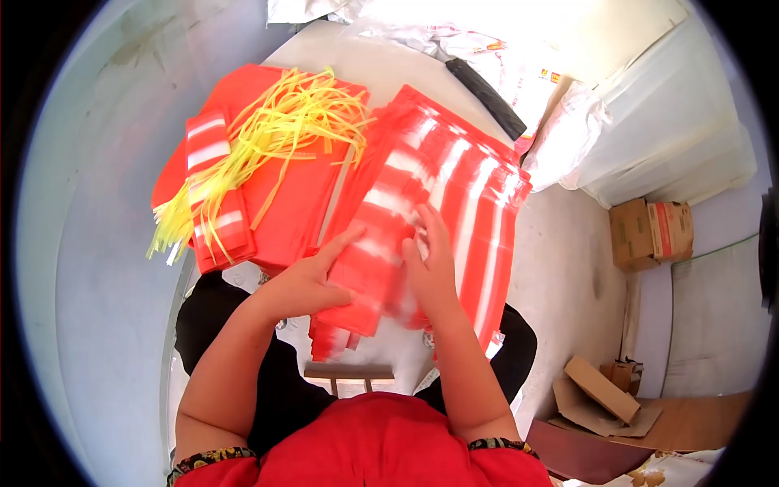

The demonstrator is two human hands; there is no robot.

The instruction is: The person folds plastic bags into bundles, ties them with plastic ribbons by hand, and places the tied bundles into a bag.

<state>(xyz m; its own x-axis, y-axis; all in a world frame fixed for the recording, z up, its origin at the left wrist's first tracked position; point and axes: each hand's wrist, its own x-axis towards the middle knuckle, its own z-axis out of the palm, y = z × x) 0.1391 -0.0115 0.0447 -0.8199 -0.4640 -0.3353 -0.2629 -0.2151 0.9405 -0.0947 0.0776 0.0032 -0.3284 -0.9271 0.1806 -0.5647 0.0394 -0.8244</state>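
Note:
Red and white striped sheets (466, 235) lie in a pile on the right of the table, one edge hanging toward my lap. A narrower striped piece (361, 272), folded or bundled, lies over them between my hands. My left hand (312, 280) rests along its left edge, thumb and fingers spread around it. At its right side is my right hand (430, 256), fingers bent against the striped material and slightly blurred. Yellow strips (284, 126) lie tangled on red sheets (296, 191) at the left, across a folded striped bundle (209, 150).
A black roll (487, 97) lies at the table's far edge (381, 61), near white plastic bags (560, 146). Cardboard boxes (641, 235) stand against the right wall. Opened cardboard (600, 398) lies at lower right. My black-trousered legs are under the near edge.

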